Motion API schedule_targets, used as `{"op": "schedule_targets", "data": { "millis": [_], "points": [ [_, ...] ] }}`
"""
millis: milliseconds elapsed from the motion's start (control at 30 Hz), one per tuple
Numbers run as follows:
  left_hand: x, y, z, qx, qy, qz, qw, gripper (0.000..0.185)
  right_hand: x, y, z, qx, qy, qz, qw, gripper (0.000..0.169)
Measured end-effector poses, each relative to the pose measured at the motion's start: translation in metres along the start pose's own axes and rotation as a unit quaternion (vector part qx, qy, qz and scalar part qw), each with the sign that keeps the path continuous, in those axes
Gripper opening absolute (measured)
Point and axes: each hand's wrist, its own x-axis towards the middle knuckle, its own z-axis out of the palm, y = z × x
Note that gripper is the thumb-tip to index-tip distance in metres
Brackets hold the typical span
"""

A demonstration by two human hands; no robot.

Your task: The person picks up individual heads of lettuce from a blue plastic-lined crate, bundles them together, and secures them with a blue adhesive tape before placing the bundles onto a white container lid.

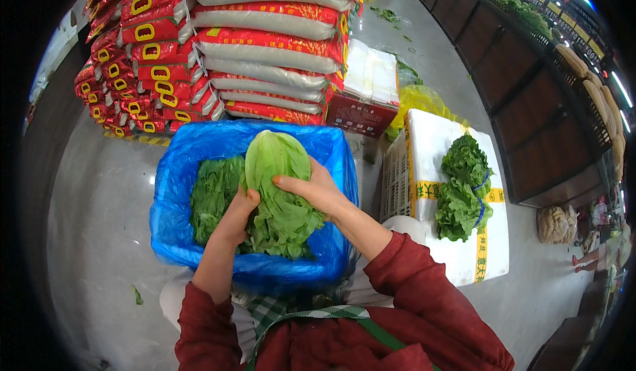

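Observation:
A head of green leafy lettuce (278,162) is held between both hands above a bin lined with blue plastic (169,232). My left hand (241,212) grips its left side, the thumb against the leaves. My right hand (318,189) wraps round the right side with the thumb across the front. More dark green lettuce (213,197) lies in the bin at the left, partly under the held head. To the right, two bunches of leafy lettuce (464,187), bound with blue bands, rest on a white foam box lid (427,256) with yellow printed tape.
Red and white sacks (268,48) are stacked beyond the bin. A taped carton (365,112) and yellow plastic bags (422,102) stand at their right. Dark display cabinets (521,107) run along the right. A leaf scrap (137,295) lies on the floor at left.

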Motion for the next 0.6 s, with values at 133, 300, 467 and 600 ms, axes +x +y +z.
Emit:
{"op": "schedule_targets", "data": {
  "millis": [133,300,467,600],
  "points": [
    [-0.002,-0.01,0.012,0.008,0.018,0.031,0.999,0.091,0.003,0.007,-0.005,-0.118,0.027,-0.08,0.989,0.064],
    [-0.001,-0.009,0.024,-0.045,0.001,0.07,0.997,0.088,0.0,0.009,-0.002,-0.17,0.068,-0.092,0.979,0.069],
    [-0.003,-0.018,0.022,-0.084,-0.001,0.121,0.989,0.077,-0.005,0.006,0.004,-0.205,0.095,-0.118,0.967,0.071],
    [-0.006,-0.008,0.038,-0.059,0.045,0.097,0.993,0.073,-0.006,0.009,0.003,-0.254,0.096,-0.14,0.952,0.074]
  ]
}}
